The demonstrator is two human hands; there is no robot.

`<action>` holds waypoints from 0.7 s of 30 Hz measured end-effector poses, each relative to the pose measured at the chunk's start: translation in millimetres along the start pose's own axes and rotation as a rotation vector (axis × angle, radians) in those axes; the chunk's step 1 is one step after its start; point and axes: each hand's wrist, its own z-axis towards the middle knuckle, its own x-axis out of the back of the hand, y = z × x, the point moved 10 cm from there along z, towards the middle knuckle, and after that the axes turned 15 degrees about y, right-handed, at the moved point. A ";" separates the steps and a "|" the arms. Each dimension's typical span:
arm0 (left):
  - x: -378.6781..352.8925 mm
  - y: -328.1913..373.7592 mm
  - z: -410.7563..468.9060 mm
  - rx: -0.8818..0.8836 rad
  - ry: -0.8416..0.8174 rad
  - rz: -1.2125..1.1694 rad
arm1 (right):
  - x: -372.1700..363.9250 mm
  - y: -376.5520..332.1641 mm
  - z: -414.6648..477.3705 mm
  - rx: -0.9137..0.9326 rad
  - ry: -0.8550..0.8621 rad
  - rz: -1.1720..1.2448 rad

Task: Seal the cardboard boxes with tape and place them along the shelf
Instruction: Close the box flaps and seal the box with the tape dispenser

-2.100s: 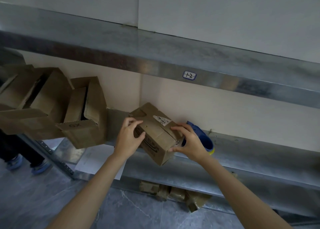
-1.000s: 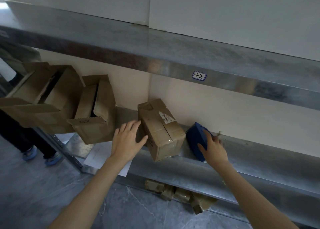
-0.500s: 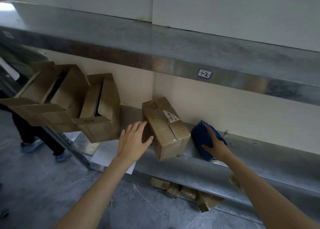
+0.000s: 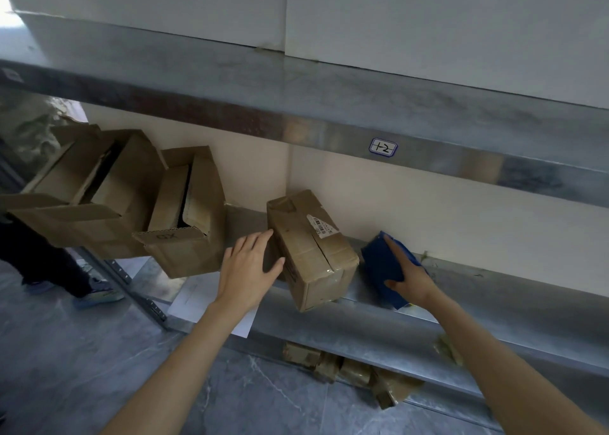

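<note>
1. Set at frame centre on the shelf (image 4: 428, 322): cardboard box (image 4: 313, 253), flaps closed, turned skew to the shelf edge, near corner overhanging at 6 o'clock. Centre seam facing up, hence reachable for tape.
2. Pressed flat against the box side at 9 o'clock: left hand (image 4: 248, 270), fingers (image 4: 253, 241) straight and spread, closed round nothing. Judged purpose: bracing the box against sliding or turning under tape pull.
3. Laid over the tape dispenser (image 4: 384, 266) at 3 o'clock of the box: right hand (image 4: 408, 279), index finger straight along the top, thumb against the near face. Appears to be a pinch grip; remaining fingers hidden behind the blue body.
4. Resting on the shelf, just beside the box and close to the back wall: the dispenser itself, within short reach of the seam.
5. Parked at 9 to 10 o'clock, touching each other and leaning past the shelf end: open boxes (image 4: 184, 210), flaps up, unsealed. Judged to be waiting their turn.
6. Also present: sheet of paper (image 4: 194, 294) at 7 o'clock, label (image 4: 382, 147) at 1 o'clock on the upper shelf edge, cardboard scraps (image 4: 346, 368) on the floor at 6 o'clock.
7. Judged step: dispenser pick-up; seam not yet taped. Next move calls for steady left-palm pressure.
</note>
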 end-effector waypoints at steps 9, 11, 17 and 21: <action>19.6 9.9 22.0 0.003 0.080 -0.113 | 66.3 -48.7 -24.8 0.198 0.085 -0.021; 20.6 17.9 24.0 -0.013 0.077 -0.145 | 80.7 -61.9 -35.0 0.263 0.136 -0.033; 22.7 45.3 23.7 -0.063 0.036 -0.289 | 104.8 -116.4 -69.2 0.516 0.359 -0.173; 24.2 58.0 24.5 -0.054 -0.042 -0.464 | 87.8 -146.9 -89.4 0.681 0.324 -0.206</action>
